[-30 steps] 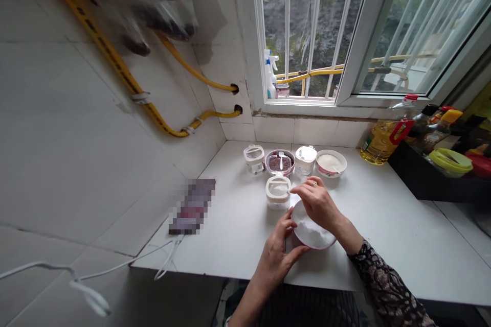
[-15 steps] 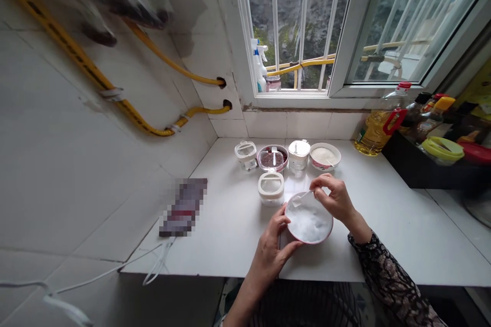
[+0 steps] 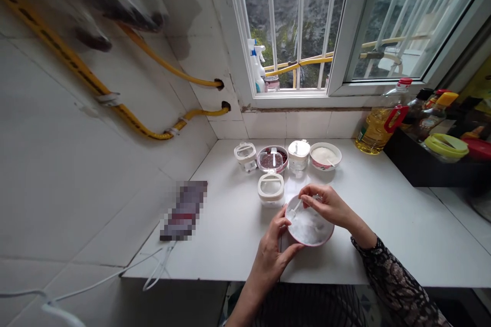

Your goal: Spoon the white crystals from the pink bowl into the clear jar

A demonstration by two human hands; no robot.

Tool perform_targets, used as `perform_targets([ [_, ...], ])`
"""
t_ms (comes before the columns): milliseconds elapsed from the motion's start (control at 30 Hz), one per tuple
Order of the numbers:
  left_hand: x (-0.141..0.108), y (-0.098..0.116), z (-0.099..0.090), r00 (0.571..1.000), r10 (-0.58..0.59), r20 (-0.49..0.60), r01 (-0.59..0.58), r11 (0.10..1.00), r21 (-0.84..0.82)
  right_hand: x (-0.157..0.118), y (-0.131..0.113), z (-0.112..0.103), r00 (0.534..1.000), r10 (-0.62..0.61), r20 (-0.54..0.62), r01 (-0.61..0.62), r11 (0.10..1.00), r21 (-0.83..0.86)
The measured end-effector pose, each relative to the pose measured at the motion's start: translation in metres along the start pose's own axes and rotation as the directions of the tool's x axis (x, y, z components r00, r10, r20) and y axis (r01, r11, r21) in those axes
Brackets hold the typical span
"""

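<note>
A bowl (image 3: 312, 232) of white, powdery stuff stands near the counter's front edge. My left hand (image 3: 274, 245) grips its left side, thumb at the near rim and fingers at the far left. Above the bowl, my right hand (image 3: 324, 204) pinches a small white spoon (image 3: 295, 208), whose end is over the left part of the white stuff. Just behind the bowl is a lidded clear container (image 3: 271, 190). Farther back are another container (image 3: 245, 156), a bowl of dark red bits (image 3: 283, 158) with a clear lid and small spoon on it, a third container (image 3: 298, 156) and a bowl of white grains (image 3: 325, 156).
A blurred-out dark object (image 3: 186, 210) with a white cable (image 3: 159, 268) lies on the counter (image 3: 230, 245) at left. At the back right stand an oil bottle (image 3: 378, 125) and a black box (image 3: 412, 163) with bottles and jars. Yellow pipes (image 3: 134, 122) run along the left wall.
My right hand has moved left and slightly down over the bowl, and the spoon has shifted left with it and now tilts more steeply. My left hand stays on the bowl.
</note>
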State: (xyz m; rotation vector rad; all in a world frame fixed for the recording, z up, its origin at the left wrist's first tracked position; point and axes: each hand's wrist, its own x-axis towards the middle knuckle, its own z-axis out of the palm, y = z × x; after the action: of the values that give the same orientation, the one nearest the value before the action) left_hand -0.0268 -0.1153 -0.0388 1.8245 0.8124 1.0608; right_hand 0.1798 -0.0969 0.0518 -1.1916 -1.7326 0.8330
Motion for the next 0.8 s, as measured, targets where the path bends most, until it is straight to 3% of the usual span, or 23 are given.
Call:
perform_targets([
  [333,0.000,0.002,0.000,0.999,-0.034,0.008,0.034,0.999,-0.036,0.000,0.001,-0.002,0.995,0.000,0.102,-0.005,0.999,0.047],
  [533,-0.001,0.007,0.001,0.994,-0.106,0.007,0.106,0.988,-0.116,-0.001,-0.005,-0.008,0.986,-0.164,0.015,0.161,0.948,-0.275],
  [800,-0.001,0.011,0.001,0.988,-0.156,-0.001,0.155,0.979,-0.136,-0.006,-0.013,-0.008,0.919,-0.364,0.150,0.392,0.874,-0.286],
])
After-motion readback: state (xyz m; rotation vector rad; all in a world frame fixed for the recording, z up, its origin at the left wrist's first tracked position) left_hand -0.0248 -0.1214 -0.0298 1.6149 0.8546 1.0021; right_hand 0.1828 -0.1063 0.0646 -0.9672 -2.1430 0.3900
